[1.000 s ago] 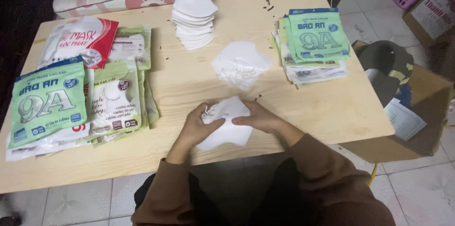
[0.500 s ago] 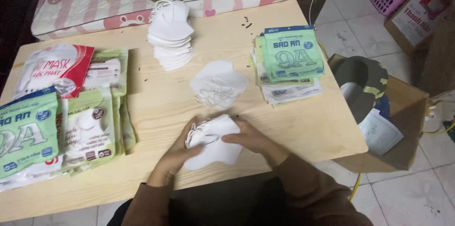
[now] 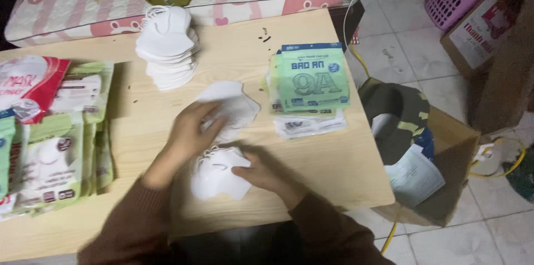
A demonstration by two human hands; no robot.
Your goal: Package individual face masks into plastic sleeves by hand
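- Head view looked down on a pale wooden table [image 3: 334, 176], with both of the person's hands working near its front edge.
- Right hand [image 3: 264, 173] lay on the right side of a folded white mask [image 3: 214, 179], fingers curled onto it and pinning it to the table; how tightly it gripped could not be told through the blur.
- Left hand [image 3: 192, 131] was just above that mask, reaching up and away from the body, fingers loosely spread and touching a second white mask [image 3: 236, 106]. Whether it had actually pinched that one could not be told.
- The near mask lay flat between the two hands, its long axis running roughly left to right, its ear loops bunched at the upper left, close under the left hand.
- The second mask lay just beyond the near one, almost touching it, toward the table's middle; the left hand was clearly the nearer to it.
- Stack of white masks [image 3: 167, 48] stood farther back and to the left, well apart from both hands.
- Pile of green printed pouches [image 3: 311, 78] sat to the right of the second mask, nearer the right hand's side but not touched.
- More filled green packets [image 3: 55, 148] lay along the table's left edge.
- Open cardboard box [image 3: 445, 165] stood on the floor off the right end.
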